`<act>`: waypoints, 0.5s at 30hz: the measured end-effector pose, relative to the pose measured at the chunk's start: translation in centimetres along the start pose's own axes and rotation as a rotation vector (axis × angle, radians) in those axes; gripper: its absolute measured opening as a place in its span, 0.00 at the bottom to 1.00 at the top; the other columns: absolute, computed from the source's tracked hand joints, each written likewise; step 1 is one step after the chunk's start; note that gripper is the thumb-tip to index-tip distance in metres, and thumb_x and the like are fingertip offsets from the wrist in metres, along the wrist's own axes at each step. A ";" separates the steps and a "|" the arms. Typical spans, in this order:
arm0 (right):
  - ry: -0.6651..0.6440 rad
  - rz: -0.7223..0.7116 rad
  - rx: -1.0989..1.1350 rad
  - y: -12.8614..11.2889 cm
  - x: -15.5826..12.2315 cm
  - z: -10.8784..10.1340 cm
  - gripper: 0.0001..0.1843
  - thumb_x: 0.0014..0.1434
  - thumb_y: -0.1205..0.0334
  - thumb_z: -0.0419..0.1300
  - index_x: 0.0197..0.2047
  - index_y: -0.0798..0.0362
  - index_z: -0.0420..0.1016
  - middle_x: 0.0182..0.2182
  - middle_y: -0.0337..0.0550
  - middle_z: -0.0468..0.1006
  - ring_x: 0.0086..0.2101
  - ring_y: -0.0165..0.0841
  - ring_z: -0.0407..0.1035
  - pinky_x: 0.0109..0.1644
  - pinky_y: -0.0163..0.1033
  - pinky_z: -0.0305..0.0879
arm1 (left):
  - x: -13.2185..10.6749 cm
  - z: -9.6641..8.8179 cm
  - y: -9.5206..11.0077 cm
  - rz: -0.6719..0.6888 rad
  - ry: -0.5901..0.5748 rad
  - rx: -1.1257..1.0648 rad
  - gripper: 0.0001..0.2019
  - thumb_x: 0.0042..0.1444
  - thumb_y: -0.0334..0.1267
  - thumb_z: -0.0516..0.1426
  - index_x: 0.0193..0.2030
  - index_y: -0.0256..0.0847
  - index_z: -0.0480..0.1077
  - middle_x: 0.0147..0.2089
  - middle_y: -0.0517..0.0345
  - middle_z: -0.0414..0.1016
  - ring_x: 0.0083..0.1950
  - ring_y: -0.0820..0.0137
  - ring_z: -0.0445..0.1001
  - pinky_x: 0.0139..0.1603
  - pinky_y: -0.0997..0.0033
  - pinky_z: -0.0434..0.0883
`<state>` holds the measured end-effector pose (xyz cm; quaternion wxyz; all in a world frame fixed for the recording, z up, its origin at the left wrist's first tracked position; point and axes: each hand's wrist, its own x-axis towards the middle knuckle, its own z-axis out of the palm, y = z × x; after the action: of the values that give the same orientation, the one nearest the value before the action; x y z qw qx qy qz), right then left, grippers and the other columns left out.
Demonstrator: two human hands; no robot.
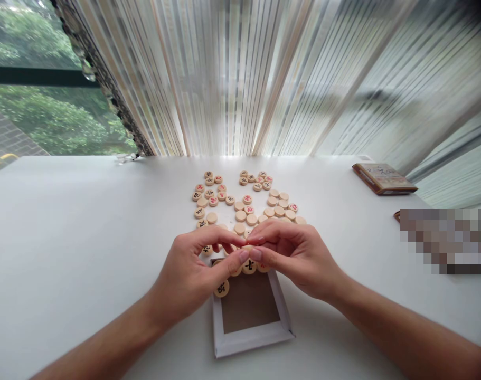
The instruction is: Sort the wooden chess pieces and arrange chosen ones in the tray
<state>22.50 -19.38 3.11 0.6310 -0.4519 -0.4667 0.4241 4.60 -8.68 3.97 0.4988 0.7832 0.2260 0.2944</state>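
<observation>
My left hand (pixel 200 258) and my right hand (pixel 291 253) meet above the far end of an open white box tray (pixel 254 335). Thumbs and fingertips of both are pinched around a pale round xiangqi piece (pixel 247 247), mostly covered by the fingers. Just below them, at the tray's far end, lie several pieces, among them one with a black character (pixel 248 266) and one with a red character (pixel 263 265). Another black-marked piece (pixel 222 288) rests at the tray's left side. The tray's brown floor shows in front of these pieces.
Many loose xiangqi pieces, some face up (pixel 209 193) and some blank side up (pixel 251 219), spread over the white table (pixel 117 227) beyond my hands. A brown box (pixel 385 178) lies at the back right, near a blurred-out object (pixel 446 240). Striped curtains (pixel 224 79) hang behind.
</observation>
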 end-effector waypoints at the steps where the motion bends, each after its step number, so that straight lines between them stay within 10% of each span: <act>1: -0.002 0.001 0.008 0.0 0.0 0.0 0.06 0.57 0.63 0.76 0.39 0.50 0.87 0.36 0.44 0.84 0.31 0.30 0.77 0.32 0.35 0.78 | 0.0 0.0 0.0 -0.006 -0.002 0.000 0.06 0.59 0.42 0.69 0.40 0.45 0.84 0.36 0.57 0.85 0.36 0.65 0.78 0.41 0.66 0.75; 15: -0.004 0.089 0.085 -0.2 0.2 -0.1 0.06 0.57 0.64 0.76 0.39 0.50 0.89 0.34 0.42 0.85 0.32 0.28 0.78 0.33 0.30 0.76 | -0.1 0.0 -0.1 -0.081 -0.047 -0.090 0.07 0.61 0.41 0.67 0.42 0.42 0.84 0.35 0.56 0.84 0.36 0.67 0.79 0.38 0.70 0.75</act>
<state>22.65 -19.28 3.32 0.6293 -0.4441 -0.4288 0.4721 4.56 -8.68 3.85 0.5503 0.7568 0.2323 0.2654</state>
